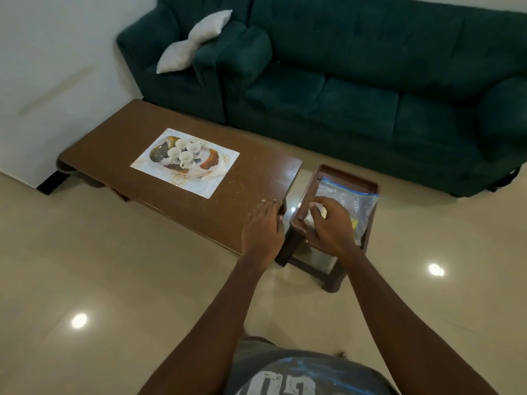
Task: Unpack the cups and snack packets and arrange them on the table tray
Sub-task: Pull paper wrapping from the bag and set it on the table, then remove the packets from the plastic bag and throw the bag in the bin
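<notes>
Teal sofa (356, 81) behind table (114, 166), zip bag (350, 201) on stool (346, 173) alongside.

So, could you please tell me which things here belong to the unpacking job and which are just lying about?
Job: four cups on the printed tray; zip bag, pinched by the right hand; left hand resting on the table.
Lying about: green sofa; white cushion.

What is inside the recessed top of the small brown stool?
A clear zip bag lies in the stool top. The right hand covers its near end, pinching a pale item; a yellow bit shows beside it. Other contents are hidden.
</notes>
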